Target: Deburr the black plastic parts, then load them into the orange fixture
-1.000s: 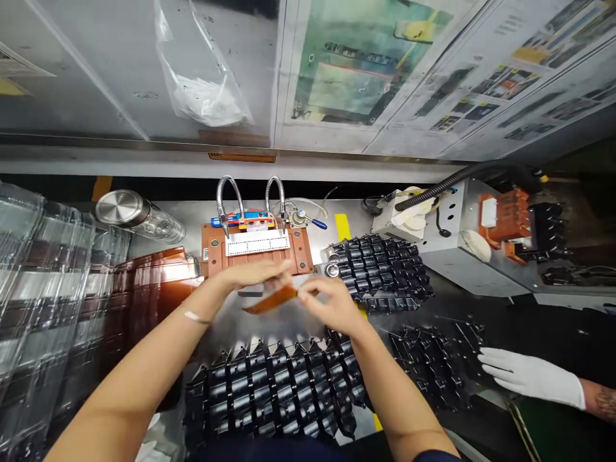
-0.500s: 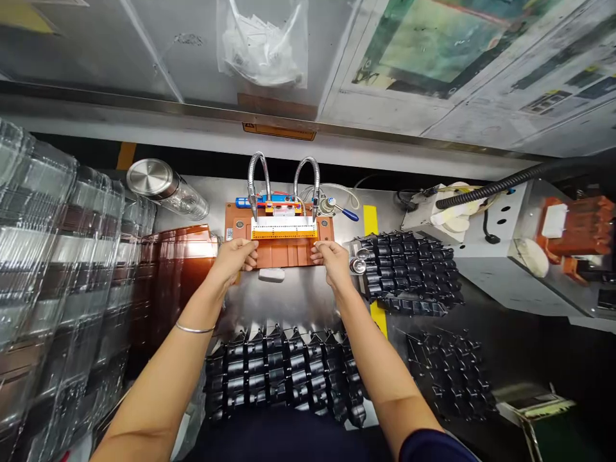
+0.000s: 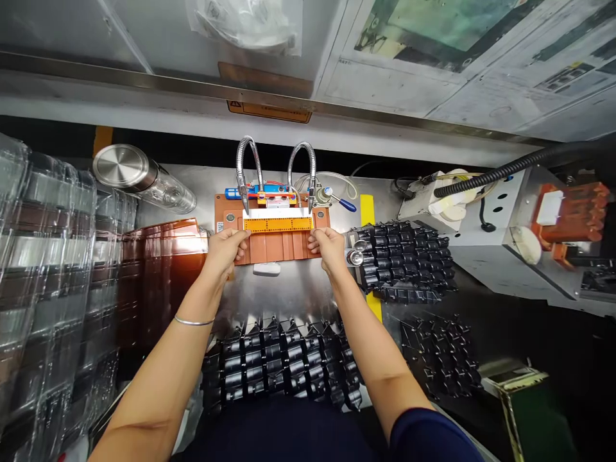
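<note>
My left hand [image 3: 225, 251] pinches the left end of an orange perforated strip [image 3: 278, 224], with a white strip along its far edge. At its right end, my right hand [image 3: 329, 248] pinches it between thumb and fingers. The strip is over a reddish-brown fixture base [image 3: 274, 249], its orange face towards me; whether it touches the base I cannot tell. Two bent metal gooseneck tubes [image 3: 303, 153] point their tips down at the strip's far side. A blue-handled toggle lever [image 3: 344, 202] is at the fixture's back right.
Black moulded parts lie in rows near my body [image 3: 283, 362] and at right [image 3: 404, 256]. A steel-lidded glass bottle [image 3: 168, 186] leans at back left. Stacked clear plastic trays [image 3: 52, 289] fill the left. A machine with a black corrugated hose [image 3: 486, 183] stands right.
The strip has tilted in my hands: more of its orange face and less of the white shows now. Both hands keep their pinch. The whole view has shifted slightly.
</note>
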`<action>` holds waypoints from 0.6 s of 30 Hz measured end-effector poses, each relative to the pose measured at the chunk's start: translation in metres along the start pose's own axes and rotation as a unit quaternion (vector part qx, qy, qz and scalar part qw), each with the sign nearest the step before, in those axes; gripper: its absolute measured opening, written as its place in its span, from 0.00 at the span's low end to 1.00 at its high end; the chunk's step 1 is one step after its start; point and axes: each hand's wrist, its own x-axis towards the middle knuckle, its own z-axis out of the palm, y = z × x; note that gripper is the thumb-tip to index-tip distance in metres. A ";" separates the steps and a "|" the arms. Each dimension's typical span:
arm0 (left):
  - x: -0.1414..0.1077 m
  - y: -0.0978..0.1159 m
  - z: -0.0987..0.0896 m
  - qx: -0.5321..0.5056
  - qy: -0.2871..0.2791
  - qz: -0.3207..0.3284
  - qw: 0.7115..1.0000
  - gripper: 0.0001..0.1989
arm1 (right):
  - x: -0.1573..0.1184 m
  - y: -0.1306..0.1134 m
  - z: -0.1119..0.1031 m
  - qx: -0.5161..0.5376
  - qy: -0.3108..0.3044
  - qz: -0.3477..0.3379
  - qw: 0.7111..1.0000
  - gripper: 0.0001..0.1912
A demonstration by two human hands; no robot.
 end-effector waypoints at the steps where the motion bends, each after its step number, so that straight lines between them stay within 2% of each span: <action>1: 0.000 0.000 0.000 0.000 -0.001 0.000 1.000 0.11 | 0.001 0.000 0.000 -0.001 -0.001 0.001 1.000 0.04; 13: 0.000 -0.003 0.002 0.002 0.007 0.010 1.000 0.13 | 0.004 0.000 0.000 -0.015 -0.003 0.020 1.000 0.05; 18: 0.004 -0.004 0.000 0.014 0.015 -0.005 1.000 0.13 | 0.008 0.002 0.004 -0.030 -0.016 0.024 0.999 0.09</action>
